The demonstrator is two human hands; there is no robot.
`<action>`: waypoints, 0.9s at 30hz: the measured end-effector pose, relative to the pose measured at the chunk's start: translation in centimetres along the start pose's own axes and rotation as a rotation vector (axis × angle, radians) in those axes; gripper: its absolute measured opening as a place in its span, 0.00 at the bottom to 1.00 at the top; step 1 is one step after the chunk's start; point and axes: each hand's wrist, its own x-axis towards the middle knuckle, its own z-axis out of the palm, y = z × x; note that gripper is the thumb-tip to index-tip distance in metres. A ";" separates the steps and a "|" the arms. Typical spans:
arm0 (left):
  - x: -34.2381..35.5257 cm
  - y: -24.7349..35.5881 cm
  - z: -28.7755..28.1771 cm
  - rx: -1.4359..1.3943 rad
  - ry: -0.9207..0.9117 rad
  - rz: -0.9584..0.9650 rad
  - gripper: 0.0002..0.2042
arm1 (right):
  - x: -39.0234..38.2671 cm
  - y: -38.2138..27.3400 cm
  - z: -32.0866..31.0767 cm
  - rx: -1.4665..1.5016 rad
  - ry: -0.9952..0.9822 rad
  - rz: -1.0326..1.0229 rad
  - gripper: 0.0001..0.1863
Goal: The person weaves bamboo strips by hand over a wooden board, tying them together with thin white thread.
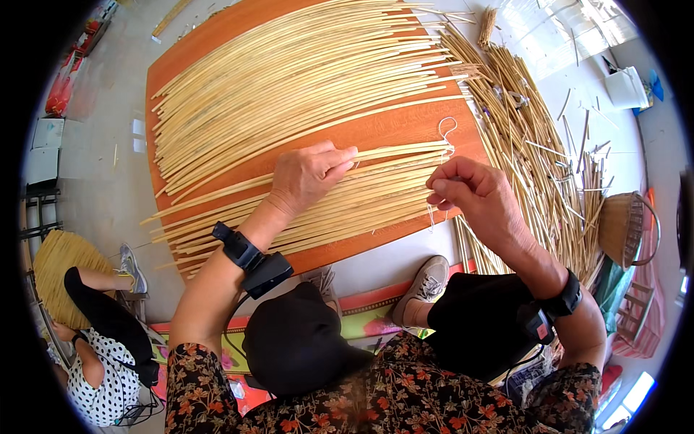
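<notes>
- Your left hand (307,173) grips the uppermost of the pale stalks (325,210) in the near row, fingers closed around them.
- Your right hand (473,195) sits by their right ends, thumb and forefinger pinched together, seemingly on the white thread (450,150); the exact contact is too small to tell.
- The near row lies across the orange table (405,126), left ends jutting past its edge.
- Stalks look light, stiff, smooth, likely to roll and snap if bent: hold them near the threaded ends. The thread looks limp; pinch it close to the stalks.
</notes>
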 end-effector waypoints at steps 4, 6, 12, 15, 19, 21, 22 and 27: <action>0.0 0.2 -0.1 -0.005 0.015 -0.006 0.08 | -1.2 -1.2 0.4 -0.117 -0.068 -0.025 0.06; -0.1 0.0 -0.1 0.009 0.051 0.031 0.07 | -2.0 -2.0 0.5 -0.112 -0.041 -0.069 0.05; 0.8 0.6 -5.4 0.114 0.092 -0.030 0.07 | -2.5 -2.8 -2.6 0.129 0.101 -0.128 0.07; 1.4 1.6 -8.8 0.093 0.175 -0.080 0.08 | -0.2 -5.1 -6.6 0.330 0.189 -0.328 0.10; 1.4 3.9 -12.2 0.094 0.197 -0.158 0.09 | 2.4 -12.6 -9.2 0.397 0.087 -0.726 0.13; 0.8 4.9 -13.8 0.092 0.183 -0.227 0.10 | 4.6 -16.2 -11.5 0.301 -0.123 -0.964 0.11; 1.5 5.7 -13.4 0.054 0.168 -0.229 0.11 | 4.0 -17.9 -13.1 0.279 -0.002 -0.943 0.11; 0.2 7.0 -14.3 0.050 0.155 -0.280 0.11 | 2.6 -27.7 -17.1 0.159 0.457 -0.921 0.07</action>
